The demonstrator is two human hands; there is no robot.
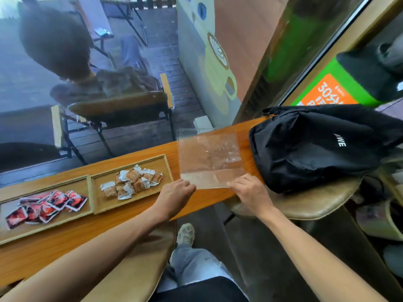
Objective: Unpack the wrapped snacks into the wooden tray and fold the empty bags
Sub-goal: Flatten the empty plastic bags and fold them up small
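Observation:
A clear empty plastic bag [209, 158] lies flat on the wooden counter [65, 247]. My left hand [176, 194] pinches the bag's near left corner and my right hand [250, 190] pinches its near right corner. The wooden tray [91, 192] sits to the left with two compartments. Red-wrapped snacks [46, 205] fill the left compartment and brown-and-white wrapped snacks [132, 182] lie piled in the right one.
A black backpack [316, 144] rests on a stool [305, 205] just right of the bag, touching the counter's end. A window runs along the counter's far edge, with a seated person and chair outside. My legs and another stool are below.

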